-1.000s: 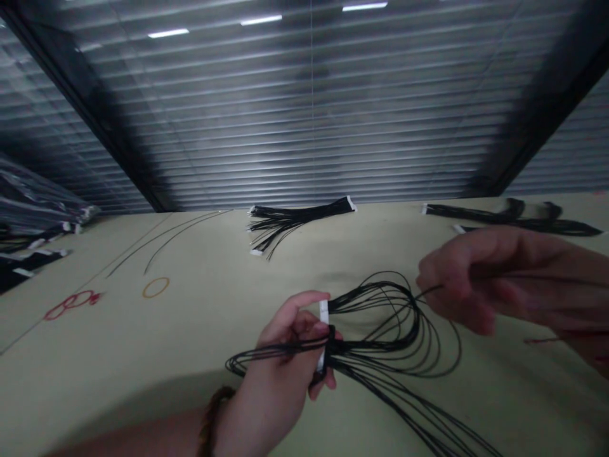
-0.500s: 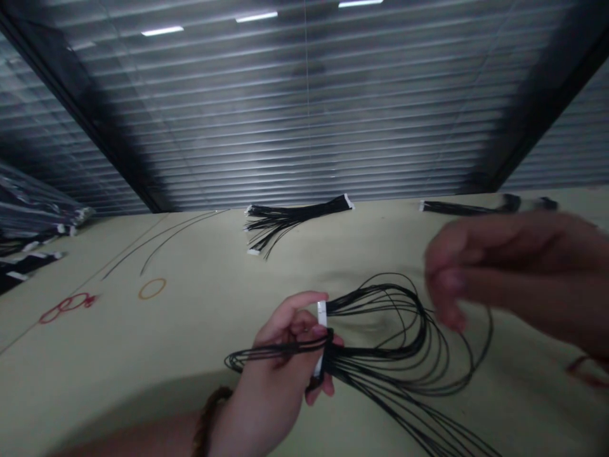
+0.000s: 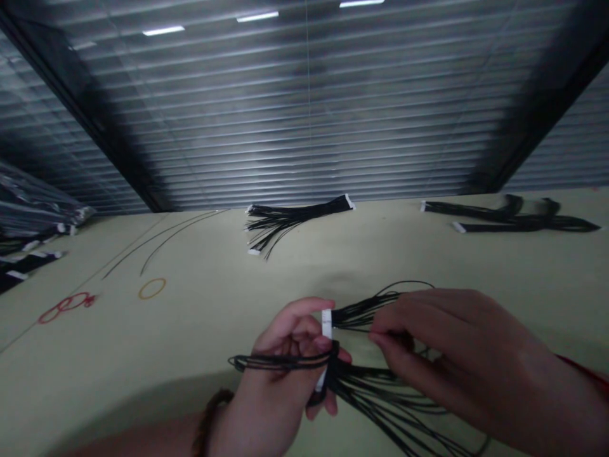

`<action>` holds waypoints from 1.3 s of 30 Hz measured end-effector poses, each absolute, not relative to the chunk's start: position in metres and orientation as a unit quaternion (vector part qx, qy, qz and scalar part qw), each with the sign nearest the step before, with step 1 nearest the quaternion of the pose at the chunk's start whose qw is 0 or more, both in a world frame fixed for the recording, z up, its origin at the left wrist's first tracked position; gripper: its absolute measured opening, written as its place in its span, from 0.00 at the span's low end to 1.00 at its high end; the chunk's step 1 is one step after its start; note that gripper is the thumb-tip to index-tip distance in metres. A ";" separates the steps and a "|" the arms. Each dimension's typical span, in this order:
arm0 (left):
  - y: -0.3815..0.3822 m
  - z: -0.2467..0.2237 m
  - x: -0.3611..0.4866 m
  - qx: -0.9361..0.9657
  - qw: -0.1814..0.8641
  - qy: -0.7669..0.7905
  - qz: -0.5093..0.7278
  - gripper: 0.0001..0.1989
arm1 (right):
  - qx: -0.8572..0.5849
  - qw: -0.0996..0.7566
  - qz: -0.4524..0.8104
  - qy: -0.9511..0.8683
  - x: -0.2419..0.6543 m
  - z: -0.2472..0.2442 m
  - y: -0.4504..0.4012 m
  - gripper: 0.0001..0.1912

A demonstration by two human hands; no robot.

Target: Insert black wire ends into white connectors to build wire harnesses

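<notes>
My left hand (image 3: 280, 374) is closed round a white connector (image 3: 327, 324), which stands roughly upright between thumb and fingers. Black wires (image 3: 356, 312) run out of its right side, and a looped bundle of black wires (image 3: 280, 362) crosses over the left thumb. Just right of the connector, my right hand (image 3: 457, 355) pinches a thin black wire between thumb and index finger, close to where it meets the connector. More black wires (image 3: 380, 412) fan down to the lower right, partly hidden behind the right hand.
On the table (image 3: 204, 330), a black wire harness (image 3: 299, 216) lies near the blinds (image 3: 285, 114). More harnesses (image 3: 514, 219) lie at back right. Two loose wires (image 3: 162, 244), a yellow ring (image 3: 152, 289) and red loops (image 3: 69, 306) are on the left, beside bagged harnesses (image 3: 38, 209).
My right hand has come down and left from the right side and now pinches a wire beside the connector. The left hand with the connector has shifted slightly down and right.
</notes>
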State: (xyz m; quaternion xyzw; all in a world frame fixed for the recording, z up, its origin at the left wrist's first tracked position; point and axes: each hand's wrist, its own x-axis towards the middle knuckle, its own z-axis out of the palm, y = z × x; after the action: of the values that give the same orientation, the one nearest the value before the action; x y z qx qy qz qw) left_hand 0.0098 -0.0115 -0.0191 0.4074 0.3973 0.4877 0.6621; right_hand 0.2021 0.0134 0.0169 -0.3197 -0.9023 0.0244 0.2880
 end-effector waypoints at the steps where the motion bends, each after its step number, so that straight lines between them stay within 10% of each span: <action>1: -0.011 -0.019 0.010 0.407 0.663 0.396 0.488 0.12 | -0.319 0.288 0.022 -0.903 0.202 0.017 0.013 0.07; 26: -0.012 -0.021 0.010 0.439 0.624 0.429 0.484 0.10 | -0.288 0.292 -0.084 -0.908 0.194 0.010 0.002 0.07; 39: -0.013 -0.025 0.013 0.464 0.611 0.419 0.485 0.08 | -0.376 0.231 0.124 -0.889 0.182 0.001 -0.011 0.10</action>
State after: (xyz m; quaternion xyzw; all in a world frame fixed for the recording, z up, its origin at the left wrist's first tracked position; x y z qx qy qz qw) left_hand 0.0126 -0.0128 -0.0254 0.4644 0.4192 0.4849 0.6111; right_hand 0.1816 -0.0106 0.0011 -0.3760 -0.8887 0.1243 0.2312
